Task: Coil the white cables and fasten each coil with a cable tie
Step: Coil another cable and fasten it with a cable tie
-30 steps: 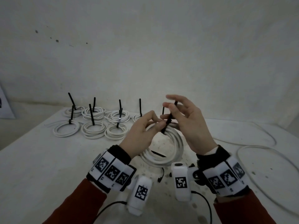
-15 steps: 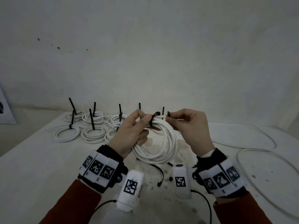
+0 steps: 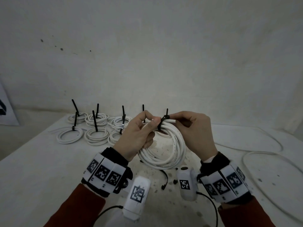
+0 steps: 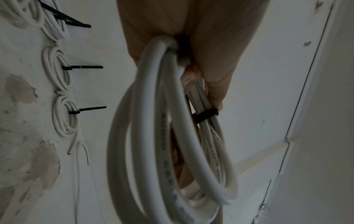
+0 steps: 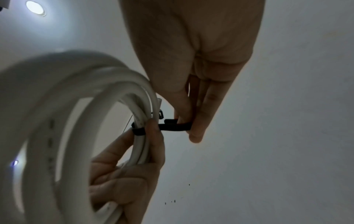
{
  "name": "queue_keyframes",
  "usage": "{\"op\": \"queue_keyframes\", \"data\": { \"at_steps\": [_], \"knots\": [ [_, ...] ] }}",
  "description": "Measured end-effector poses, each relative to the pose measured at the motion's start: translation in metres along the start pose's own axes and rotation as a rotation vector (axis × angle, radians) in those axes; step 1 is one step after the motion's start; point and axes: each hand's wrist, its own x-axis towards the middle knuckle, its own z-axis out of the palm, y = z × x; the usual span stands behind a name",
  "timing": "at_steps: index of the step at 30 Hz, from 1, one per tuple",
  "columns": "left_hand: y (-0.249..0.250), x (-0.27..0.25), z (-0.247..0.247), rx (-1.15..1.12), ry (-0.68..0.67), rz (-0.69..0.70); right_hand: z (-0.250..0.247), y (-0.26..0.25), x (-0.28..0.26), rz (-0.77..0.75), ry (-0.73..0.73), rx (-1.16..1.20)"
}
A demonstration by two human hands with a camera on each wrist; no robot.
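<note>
coil (image 3: 165, 149) in left grip (image 3: 137, 136), tie (image 3: 161, 122) seemingly pinched right

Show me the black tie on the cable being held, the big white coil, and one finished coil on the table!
black tie (image 5: 173, 127): right wrist view, on its strap.
big white coil (image 3: 176, 145): head view, right side of its loops.
finished coil (image 3: 69, 136): head view, its white ring.

We wear rust-red sleeves (image 3: 78, 205) and black cuffs under white wrist bands (image 3: 105, 173) printed with square black-and-white tag markers, three facing up per wrist. White rounded camera pods (image 3: 137, 196), one tag each, hang off both bands; thin black leads (image 3: 211, 205) trail back.
</note>
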Motion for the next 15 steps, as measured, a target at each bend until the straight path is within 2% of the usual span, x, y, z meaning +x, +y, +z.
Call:
{"op": "queue_keyframes", "data": {
  "at_steps": [15],
  "knots": [
    [0.0002, -0.0011, 0.0008, -0.042, 0.023, 0.050, -0.0006, -0.0013, 0.0007, -0.018, 0.045, 0.075]
  ]
}}
